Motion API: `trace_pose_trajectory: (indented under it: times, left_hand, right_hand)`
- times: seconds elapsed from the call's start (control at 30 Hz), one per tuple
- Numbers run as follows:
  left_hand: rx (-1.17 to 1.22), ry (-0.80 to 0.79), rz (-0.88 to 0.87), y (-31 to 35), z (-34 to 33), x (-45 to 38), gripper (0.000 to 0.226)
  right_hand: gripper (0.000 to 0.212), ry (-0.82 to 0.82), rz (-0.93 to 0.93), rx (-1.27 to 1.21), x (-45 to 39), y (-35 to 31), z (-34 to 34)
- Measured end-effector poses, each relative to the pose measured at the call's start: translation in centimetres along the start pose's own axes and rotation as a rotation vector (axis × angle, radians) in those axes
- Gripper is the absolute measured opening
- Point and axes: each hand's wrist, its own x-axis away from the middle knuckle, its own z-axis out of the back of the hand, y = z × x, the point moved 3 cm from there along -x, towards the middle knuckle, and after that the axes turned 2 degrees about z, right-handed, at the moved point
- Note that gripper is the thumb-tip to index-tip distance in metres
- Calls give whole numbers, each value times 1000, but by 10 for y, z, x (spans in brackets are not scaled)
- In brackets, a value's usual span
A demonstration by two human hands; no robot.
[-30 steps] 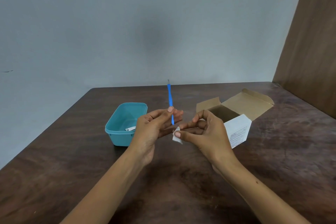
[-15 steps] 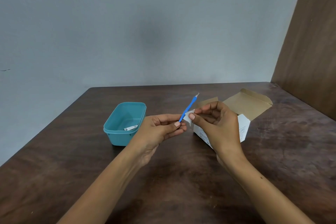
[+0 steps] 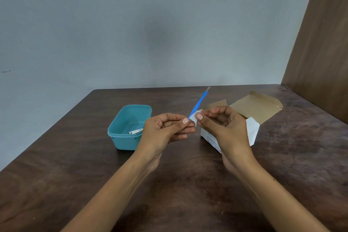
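Blue plastic makes up most of the thin stick (image 3: 198, 105), which ends in a small metal tip. From the head view, it is held in the air just left of the open cardboard box (image 3: 258, 106) and slants up and away towards the box's far side. The left hand (image 3: 165, 130) pinches the stick's lower end between thumb and fingers. The right hand (image 3: 224, 128), in front of the box, pinches a small white pad (image 3: 194, 118) against the stick just above that grip. The 2 hands almost touch. A teal tub (image 3: 123, 142) stands on the brown table (image 3: 188, 184) well left of the box, holding what may be a nail clipper (image 3: 136, 131), too small to tell.
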Motion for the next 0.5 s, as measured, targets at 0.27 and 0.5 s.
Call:
trace_pose_trajectory:
  times: [0.27,0.5]
  left_hand:
    - [-112,-47,-72,1,-1,1,10]
    - [-123,-124,-44,1,-1,0,14]
  right_hand:
    - [31,-92,-91,-149,4,-1,-4]
    - [36,-27,-43,-139,2,-9,-1]
